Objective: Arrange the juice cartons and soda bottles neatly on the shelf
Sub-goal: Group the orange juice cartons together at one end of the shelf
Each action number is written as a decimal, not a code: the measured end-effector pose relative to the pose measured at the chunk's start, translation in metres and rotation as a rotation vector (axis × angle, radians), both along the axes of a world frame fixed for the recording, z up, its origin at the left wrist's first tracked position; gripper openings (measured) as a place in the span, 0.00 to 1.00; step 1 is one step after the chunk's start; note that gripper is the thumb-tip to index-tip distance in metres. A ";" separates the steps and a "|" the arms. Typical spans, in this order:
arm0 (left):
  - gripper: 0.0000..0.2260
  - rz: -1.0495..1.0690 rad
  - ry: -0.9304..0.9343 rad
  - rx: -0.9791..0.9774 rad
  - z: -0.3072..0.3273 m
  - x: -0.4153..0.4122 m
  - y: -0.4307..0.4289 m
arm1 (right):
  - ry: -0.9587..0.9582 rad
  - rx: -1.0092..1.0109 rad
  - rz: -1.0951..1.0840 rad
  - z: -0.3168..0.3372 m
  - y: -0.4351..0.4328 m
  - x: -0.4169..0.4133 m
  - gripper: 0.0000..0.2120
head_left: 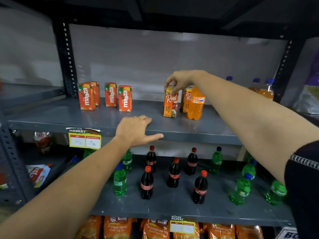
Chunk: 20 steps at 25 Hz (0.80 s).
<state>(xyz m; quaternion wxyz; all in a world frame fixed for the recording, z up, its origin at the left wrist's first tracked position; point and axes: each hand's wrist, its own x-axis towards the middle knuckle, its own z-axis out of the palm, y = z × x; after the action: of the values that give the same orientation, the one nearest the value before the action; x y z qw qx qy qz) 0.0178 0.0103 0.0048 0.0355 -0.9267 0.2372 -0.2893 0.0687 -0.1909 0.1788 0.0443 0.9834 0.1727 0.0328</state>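
Two grey metal shelves [172, 128] carry the stock, and the step in hand, as I judge it, is the lining up of the upper one's juice cartons. Below the fingers of both hands, on the lower shelf, cola bottles [147, 183] and green soda bottles [120, 181] stand scattered and upright, not yet in rows. Just right of the right hand's fingers an orange Fanta bottle [196, 105] stands upright among the cartons, looking out of place there. Well left of those fingers four Maaza cartons [125, 98] stand in a loose group, faces forward. The right hand [179, 81] reaches in from above and its fingertips [170, 87] pinch the top of the front Real apple carton [170, 105], narrow around it and holding it; more Real cartons [186, 100] stand just behind and right. That carton stands upright on the shelf, long axis vertical, printed face towards the camera, turned slightly left. The left hand [136, 130] lies flat and spread on the shelf's front edge, below and left of the carton, holding nothing. Next, likely, comes sliding or lifting this carton into line beside its fellows, keeping it upright and square to the edge.
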 end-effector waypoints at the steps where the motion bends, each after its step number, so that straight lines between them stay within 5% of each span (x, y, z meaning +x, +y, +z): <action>1: 0.44 0.002 0.000 -0.003 0.000 -0.001 -0.001 | 0.012 0.003 0.012 0.004 -0.003 -0.004 0.20; 6: 0.46 0.013 -0.017 -0.015 0.000 -0.008 -0.009 | -0.209 -0.072 -0.033 0.028 -0.038 -0.025 0.20; 11: 0.39 0.012 -0.062 -0.085 -0.006 -0.022 -0.085 | 0.030 -0.014 -0.161 0.033 -0.071 -0.027 0.14; 20: 0.37 -0.028 -0.062 -0.104 0.003 -0.023 -0.162 | 0.022 0.124 -0.060 0.041 -0.145 -0.038 0.11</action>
<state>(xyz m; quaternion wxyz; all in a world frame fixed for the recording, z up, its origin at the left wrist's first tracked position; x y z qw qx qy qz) -0.0049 -0.1513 0.0078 -0.0094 -0.9145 0.2335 -0.3302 0.0305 -0.3360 0.2195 -0.0176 0.9893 0.1411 0.0314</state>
